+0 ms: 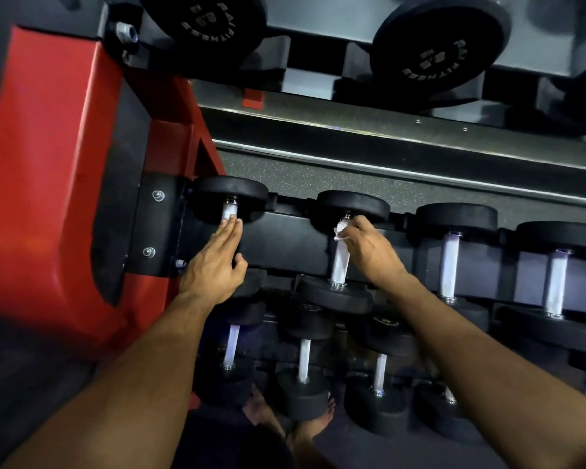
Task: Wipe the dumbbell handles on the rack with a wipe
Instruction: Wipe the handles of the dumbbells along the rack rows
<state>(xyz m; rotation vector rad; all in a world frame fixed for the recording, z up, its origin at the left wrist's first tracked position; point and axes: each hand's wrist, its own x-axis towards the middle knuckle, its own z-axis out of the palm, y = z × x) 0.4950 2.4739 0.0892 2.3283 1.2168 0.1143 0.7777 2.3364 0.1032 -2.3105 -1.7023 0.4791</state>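
Observation:
A black dumbbell rack (285,238) holds rows of black dumbbells with silver handles. My right hand (369,248) pinches a small white wipe (339,230) against the top of the second dumbbell's handle (339,265) in the middle row. My left hand (214,265) lies with straight fingers over the handle (229,211) of the leftmost dumbbell, covering most of it; only the handle's upper end shows.
The rack's red end frame (55,170) stands at the left. More dumbbells (450,262) sit to the right in the same row, and a lower row (303,360) lies beneath. Large dumbbell heads (433,45) hang on the top tier. My bare feet (305,421) show below.

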